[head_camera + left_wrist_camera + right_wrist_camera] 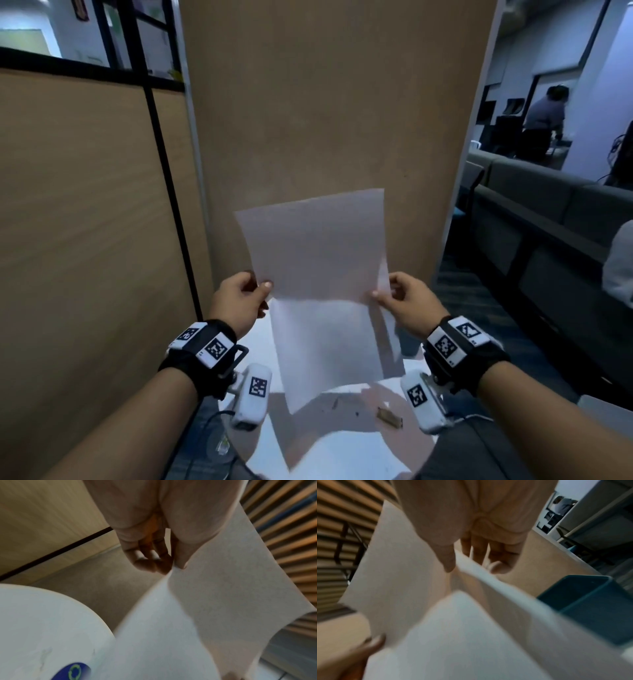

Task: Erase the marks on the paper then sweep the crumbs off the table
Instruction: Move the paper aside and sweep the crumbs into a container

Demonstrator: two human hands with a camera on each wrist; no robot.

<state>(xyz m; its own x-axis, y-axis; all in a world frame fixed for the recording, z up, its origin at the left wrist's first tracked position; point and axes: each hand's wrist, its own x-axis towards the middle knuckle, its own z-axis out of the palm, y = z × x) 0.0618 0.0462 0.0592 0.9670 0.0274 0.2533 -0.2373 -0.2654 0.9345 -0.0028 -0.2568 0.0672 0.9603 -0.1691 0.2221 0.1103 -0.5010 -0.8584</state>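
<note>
Both hands hold a white sheet of paper (318, 260) up in the air above a round white table (346, 445). My left hand (245, 298) pinches its left edge between thumb and fingers; the right hand (399, 299) pinches the right edge. The sheet bends at the hands, with its upper half standing up and its lower half hanging toward the table. In the left wrist view the left hand (171, 566) pinches the paper (214, 595); in the right wrist view the right hand (458, 563) does the same with the paper (399, 574). Dark crumbs (356, 413) and a small brownish eraser (388, 417) lie on the table.
A tall brown panel (325, 120) stands right behind the table, with wood partitions (85, 222) to the left. A teal bin (590, 601) sits low on the right. Grey sofas (548, 222) and a person (544, 120) are at the far right. A blue sticker (75, 672) marks the tabletop.
</note>
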